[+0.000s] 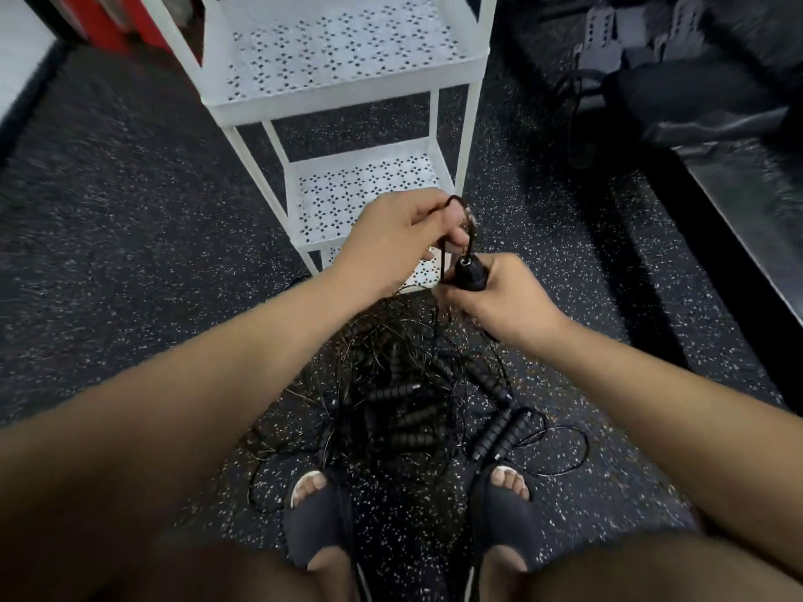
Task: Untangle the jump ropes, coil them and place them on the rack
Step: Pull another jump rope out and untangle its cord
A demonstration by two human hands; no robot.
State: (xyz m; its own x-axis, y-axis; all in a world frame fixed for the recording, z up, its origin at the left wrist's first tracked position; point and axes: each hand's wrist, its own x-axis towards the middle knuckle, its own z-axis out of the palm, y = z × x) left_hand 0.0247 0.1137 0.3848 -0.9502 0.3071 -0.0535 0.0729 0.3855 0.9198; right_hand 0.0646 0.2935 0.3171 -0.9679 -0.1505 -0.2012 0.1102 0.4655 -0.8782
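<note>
The light is soft, even and rather dim: the white rack (347, 104) is the brightest thing, while the black jump ropes (404, 410) almost melt into the dark speckled floor (130, 219), with only faint shadows. The wide-angle lens bends straight lines near the edges, and the upper right corner and the forearms (152, 406) below are blurred.

Matt white perforated metal rack (343, 104), ribbed black foam-like handles (402, 391), speckled rubbery floor (130, 219).
</note>
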